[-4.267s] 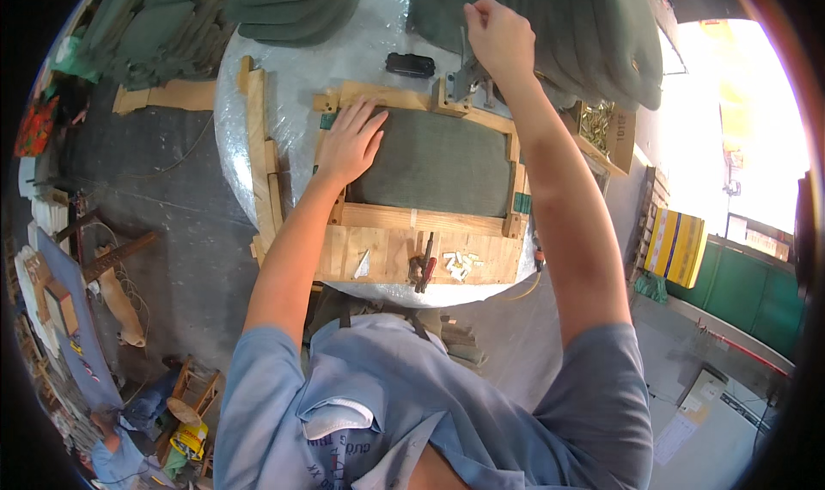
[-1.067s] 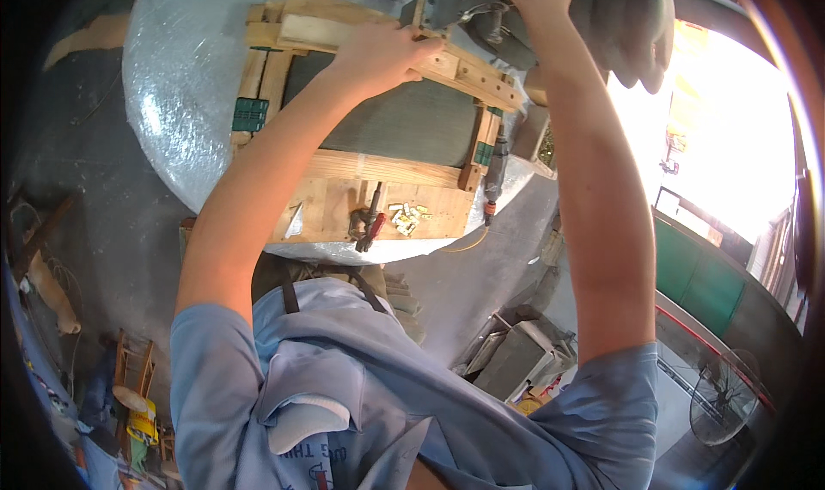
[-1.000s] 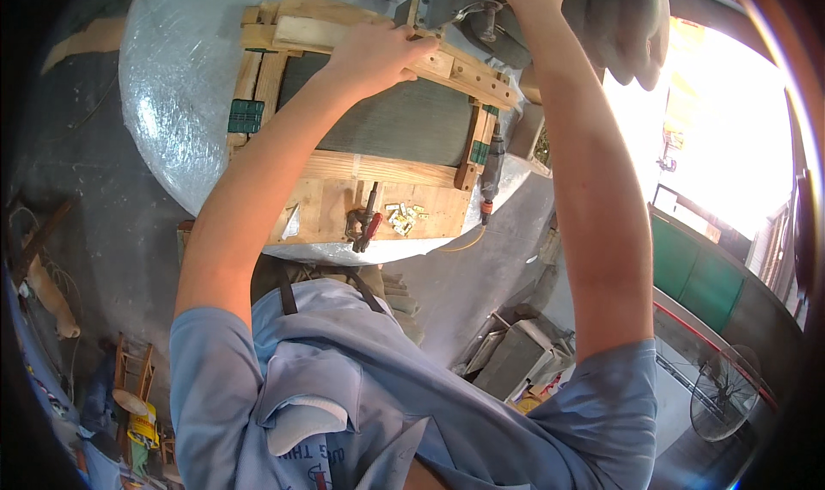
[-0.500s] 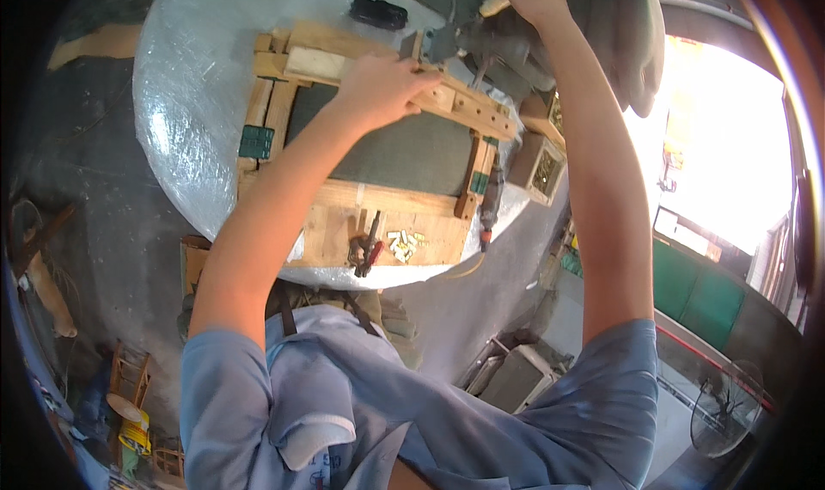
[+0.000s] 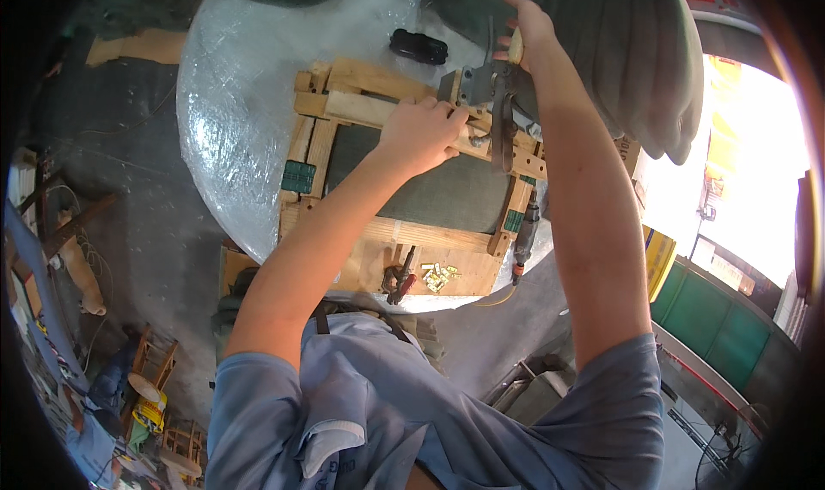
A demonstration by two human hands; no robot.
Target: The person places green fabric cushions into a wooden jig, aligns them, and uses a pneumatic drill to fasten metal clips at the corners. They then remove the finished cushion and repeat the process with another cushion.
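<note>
1. Head view looks down on a round table wrapped in silvery plastic film, with a wooden frame lying flat on it.
2. My left hand presses down on the frame's far rail, fingers curled over the wood, holding it rather than gripping anything loose.
3. My right hand is closed around the handle of a staple gun, whose metal body sits on that same far rail, just beside my left fingers.
4. Dark green fabric fills the frame's opening.
5. Pliers and a small pile of brass staples lie on the frame's near board.
6. A black object rests on the table beyond the frame.
</note>
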